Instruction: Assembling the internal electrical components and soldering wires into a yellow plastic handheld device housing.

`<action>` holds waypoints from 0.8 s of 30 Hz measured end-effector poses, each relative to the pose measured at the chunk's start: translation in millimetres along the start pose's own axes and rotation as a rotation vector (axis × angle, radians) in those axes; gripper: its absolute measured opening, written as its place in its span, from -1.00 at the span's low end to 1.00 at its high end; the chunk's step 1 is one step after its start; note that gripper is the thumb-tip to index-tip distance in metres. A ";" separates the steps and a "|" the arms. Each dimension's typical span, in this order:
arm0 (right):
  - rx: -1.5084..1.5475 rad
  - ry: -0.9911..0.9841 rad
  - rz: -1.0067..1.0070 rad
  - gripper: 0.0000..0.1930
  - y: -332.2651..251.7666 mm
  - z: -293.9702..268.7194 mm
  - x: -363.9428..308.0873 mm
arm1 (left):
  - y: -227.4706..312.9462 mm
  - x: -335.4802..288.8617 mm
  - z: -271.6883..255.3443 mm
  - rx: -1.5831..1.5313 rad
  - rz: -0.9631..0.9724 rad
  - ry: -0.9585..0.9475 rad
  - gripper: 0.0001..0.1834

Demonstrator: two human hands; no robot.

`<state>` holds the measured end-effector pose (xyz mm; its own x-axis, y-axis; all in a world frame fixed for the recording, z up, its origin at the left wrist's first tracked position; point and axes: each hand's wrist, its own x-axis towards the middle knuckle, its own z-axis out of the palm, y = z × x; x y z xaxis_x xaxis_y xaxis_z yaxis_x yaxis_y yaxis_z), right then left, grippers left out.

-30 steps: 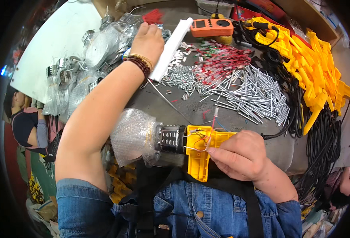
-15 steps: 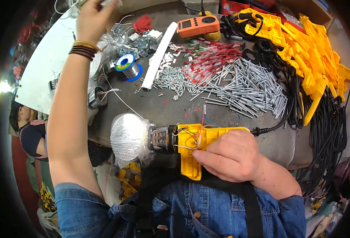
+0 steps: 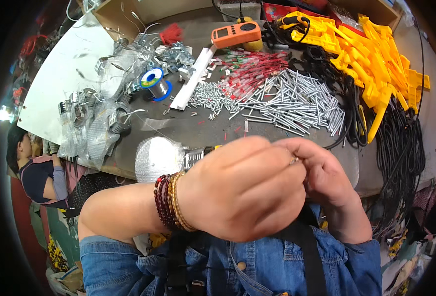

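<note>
My left hand point(image 3: 245, 190), with bead bracelets at its wrist, is closed in front of my chest. Its fingertips meet those of my right hand point(image 3: 330, 172), which is curled and partly hidden behind it. A tiny shiny bit shows between the fingertips; what it belongs to I cannot make out. Under my left hand lies a yellow plastic housing point(image 3: 218, 147), nearly all covered, with only a sliver showing. To its left sits a slotted metal lamp socket point(image 3: 194, 158), joined to a lamp head wrapped in bubble wrap point(image 3: 157, 162).
Beyond my hands lie piles of long screws point(image 3: 302, 106), short screws point(image 3: 210, 98) and red-wired parts point(image 3: 255, 71). A solder spool point(image 3: 156, 85) and wrapped sockets point(image 3: 116, 121) are to the left. An orange meter point(image 3: 236, 34), yellow housings point(image 3: 371, 64) and black cables point(image 3: 400, 138) stand further off.
My left hand has come back from the far left and now meets my right hand. The right hand has turned and left the housing's edge. A translucent strip now shows on the table.
</note>
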<state>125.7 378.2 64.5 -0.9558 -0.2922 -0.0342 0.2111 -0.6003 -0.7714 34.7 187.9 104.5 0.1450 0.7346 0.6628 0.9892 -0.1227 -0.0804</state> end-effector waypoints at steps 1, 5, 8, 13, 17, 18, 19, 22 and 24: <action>-0.139 -0.065 -0.040 -0.46 2.1 -8.9 3.8 | 3.1 -3.1 4.6 -0.007 0.003 0.003 -0.85; -0.324 -0.161 -0.091 -0.45 9.0 -23.4 6.8 | 7.6 -10.0 -1.2 0.056 0.079 0.040 -0.81; -0.601 -0.285 -0.139 -0.51 -13.2 -17.0 10.6 | -2.5 -20.8 -26.3 0.297 -0.294 -0.324 -0.66; -0.888 -0.525 -0.017 -0.66 0.9 -1.5 23.9 | 24.6 -39.9 -32.0 -0.011 -0.469 -0.616 -0.83; -0.531 -0.359 0.247 -0.74 17.5 15.8 17.6 | 36.1 -40.2 -39.5 -0.056 -0.559 -0.602 -0.89; -0.608 -0.361 0.253 -0.73 22.2 19.5 19.2 | 35.1 -42.4 -39.9 -0.080 -0.562 -0.566 -0.89; -0.608 -0.365 0.257 -0.73 20.0 24.6 23.6 | 32.2 -46.2 -42.6 -0.079 -0.567 -0.564 -0.89; -1.110 -0.426 0.210 -0.73 1.8 27.7 34.1 | 23.0 -60.4 -52.4 -0.047 -0.485 -0.575 -0.83; -0.923 -0.463 0.306 -0.77 -6.3 17.9 39.1 | 24.2 -62.6 -58.6 -0.060 -0.469 -0.568 -0.82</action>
<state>90.7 357.2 79.3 -0.6770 -0.7046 -0.2124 0.0066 0.2828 -0.9592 48.2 99.8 104.6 -0.2878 0.9490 0.1288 0.9495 0.2651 0.1680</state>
